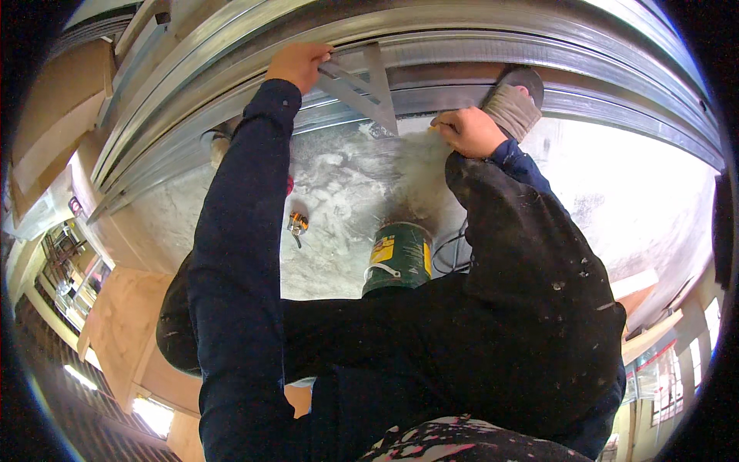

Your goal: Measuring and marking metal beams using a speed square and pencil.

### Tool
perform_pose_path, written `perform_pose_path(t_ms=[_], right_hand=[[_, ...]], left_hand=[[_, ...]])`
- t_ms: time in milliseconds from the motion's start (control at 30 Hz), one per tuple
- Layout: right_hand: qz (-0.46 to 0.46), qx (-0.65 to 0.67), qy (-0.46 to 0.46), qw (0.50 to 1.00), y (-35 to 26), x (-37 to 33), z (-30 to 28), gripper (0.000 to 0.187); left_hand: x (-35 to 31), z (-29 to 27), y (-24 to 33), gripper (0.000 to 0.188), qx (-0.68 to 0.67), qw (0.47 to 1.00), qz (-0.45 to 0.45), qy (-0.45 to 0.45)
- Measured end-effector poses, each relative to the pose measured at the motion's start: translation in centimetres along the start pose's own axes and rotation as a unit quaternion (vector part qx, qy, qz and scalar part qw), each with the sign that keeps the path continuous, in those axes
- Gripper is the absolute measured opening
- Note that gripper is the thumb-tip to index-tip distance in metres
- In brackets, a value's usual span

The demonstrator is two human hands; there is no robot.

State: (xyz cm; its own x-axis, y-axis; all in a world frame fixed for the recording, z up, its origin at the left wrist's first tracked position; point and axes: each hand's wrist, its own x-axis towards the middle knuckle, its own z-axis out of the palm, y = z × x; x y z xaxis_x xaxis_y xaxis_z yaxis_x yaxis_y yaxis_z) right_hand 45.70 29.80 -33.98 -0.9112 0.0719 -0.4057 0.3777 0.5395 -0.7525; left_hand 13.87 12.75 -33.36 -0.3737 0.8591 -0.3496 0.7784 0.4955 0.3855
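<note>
Long silver metal channels (462, 48) run across the far side in front of me. My left hand (299, 65) reaches out to them, its fingers closed on the end of a flat, grey triangular square (356, 91). The square lies against the channels, one corner pointing towards me. To its right, my right hand (469, 132) is held just on the near side of the channels, its thumb and forefinger pinched together. Whatever may be between those fingers is too small to make out.
Between my legs stands a green bucket (399, 254) with a yellow label, a dark cable (450, 250) beside it. A small orange and black tool (298, 223) lies on the dusty grey floor (331, 266). My shoe (514, 108) rests by the channels. Wooden panels (127, 323) stand at left.
</note>
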Motion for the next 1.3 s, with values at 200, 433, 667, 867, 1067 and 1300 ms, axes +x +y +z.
perform_pose_path(t_ms=[200,433,667,867,1067,1300], right_hand=[[0.021,0.030,0.015,0.999,0.7,-0.2,0.4,0.024],[0.019,0.036,0.020,0.999,0.5,0.1,0.5,0.024],[0.024,0.042,0.019,0.999,0.3,0.3,0.4,0.023],[0.029,0.032,0.015,0.999,0.2,0.4,0.3,0.022],[0.036,0.053,0.011,0.998,0.0,0.5,0.2,0.023],[-0.045,0.099,0.114,0.988,-3.3,3.4,-3.4,0.025]], left_hand=[[0.0,-0.3,1.3,0.022,0.010,1.000,-0.009,0.012],[-0.2,-0.1,0.5,0.025,0.034,0.999,0.011,0.018],[-0.3,-0.1,1.2,0.025,0.044,0.999,0.009,0.024],[0.0,0.0,1.3,0.020,0.045,0.998,-0.011,0.031],[0.0,0.0,0.8,0.019,0.031,0.998,0.033,0.034],[-0.4,-0.1,1.3,0.020,0.022,0.999,0.003,0.044]])
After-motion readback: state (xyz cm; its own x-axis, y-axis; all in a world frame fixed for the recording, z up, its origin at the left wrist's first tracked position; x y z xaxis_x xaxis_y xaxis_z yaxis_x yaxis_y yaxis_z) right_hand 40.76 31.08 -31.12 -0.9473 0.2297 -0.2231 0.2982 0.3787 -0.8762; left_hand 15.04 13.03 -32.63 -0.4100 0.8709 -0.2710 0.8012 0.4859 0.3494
